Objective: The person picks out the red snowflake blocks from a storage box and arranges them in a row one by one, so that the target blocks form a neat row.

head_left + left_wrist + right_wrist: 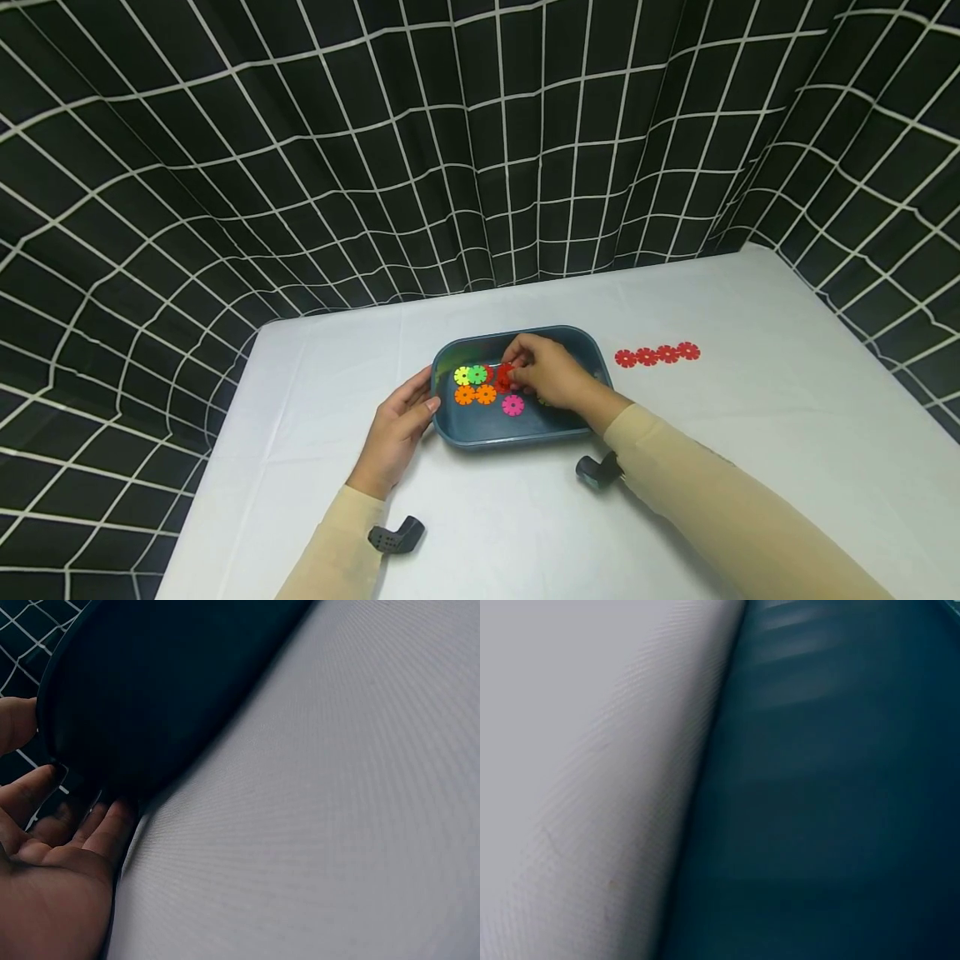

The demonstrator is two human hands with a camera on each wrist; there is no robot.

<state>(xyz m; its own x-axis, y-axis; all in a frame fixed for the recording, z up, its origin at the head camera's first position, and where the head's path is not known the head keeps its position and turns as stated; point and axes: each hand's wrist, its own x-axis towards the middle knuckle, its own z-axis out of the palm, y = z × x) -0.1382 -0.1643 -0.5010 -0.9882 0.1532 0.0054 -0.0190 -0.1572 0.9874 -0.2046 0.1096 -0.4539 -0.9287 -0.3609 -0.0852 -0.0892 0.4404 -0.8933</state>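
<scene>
A dark blue tray (487, 440) holds several notched plastic building discs. At its left end, my left hand (396, 429) grips the tray, thumb at the rim and fingers against the outer wall. The left wrist view shows that hand (60, 862) beside the tray wall (165, 682). Inside the tray, my right hand (553, 372) pinches a red disc (504, 379) between thumb and fingers. Left of it lie a yellow disc (462, 376), a green disc (477, 374) and two orange discs (465, 395). A pink disc (513, 406) lies nearer the front. The right wrist view has only the tray's outer wall (817, 787).
Right of the tray, a row of red discs (657, 356) lies joined on the white-covered table (757, 400). A dark curtain with a white grid (480, 150) hangs behind and around the table. Each sleeve carries a small black wrist camera (397, 536).
</scene>
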